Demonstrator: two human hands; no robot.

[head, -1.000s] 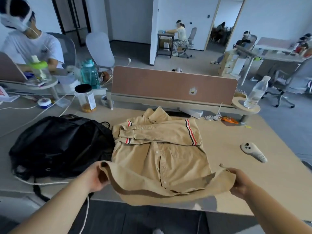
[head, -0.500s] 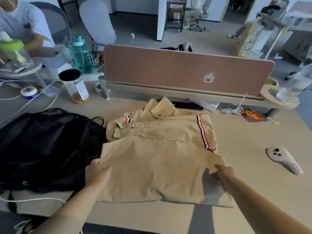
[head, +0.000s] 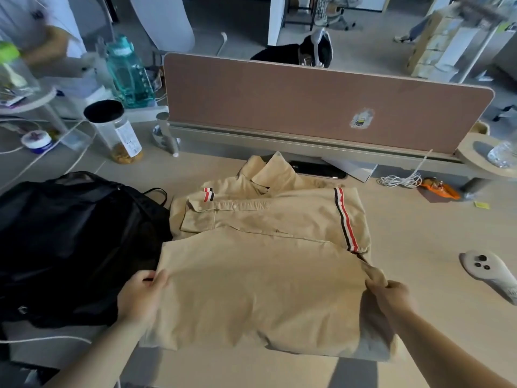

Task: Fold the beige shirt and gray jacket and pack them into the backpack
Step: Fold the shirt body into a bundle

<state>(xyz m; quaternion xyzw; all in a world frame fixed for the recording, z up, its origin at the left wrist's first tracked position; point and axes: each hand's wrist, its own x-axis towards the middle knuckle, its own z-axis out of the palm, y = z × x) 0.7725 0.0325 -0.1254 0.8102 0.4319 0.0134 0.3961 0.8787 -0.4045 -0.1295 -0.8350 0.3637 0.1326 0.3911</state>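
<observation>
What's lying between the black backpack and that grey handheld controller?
The partly folded beige shirt lies there, gripped by the left hand and right hand, per the head view.

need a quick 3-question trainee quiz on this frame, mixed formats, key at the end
1. True or false: the beige shirt is inside the black backpack.
2. What lies on the table to the right of the shirt? A) a pale controller B) scissors C) a mug
3. Short answer: what do the left hand and right hand grip?
Key: 1 false; the shirt lies on the table beside the backpack. 2 A. 3 Both grip the shirt, one at each side edge of the folded-over part.
</observation>
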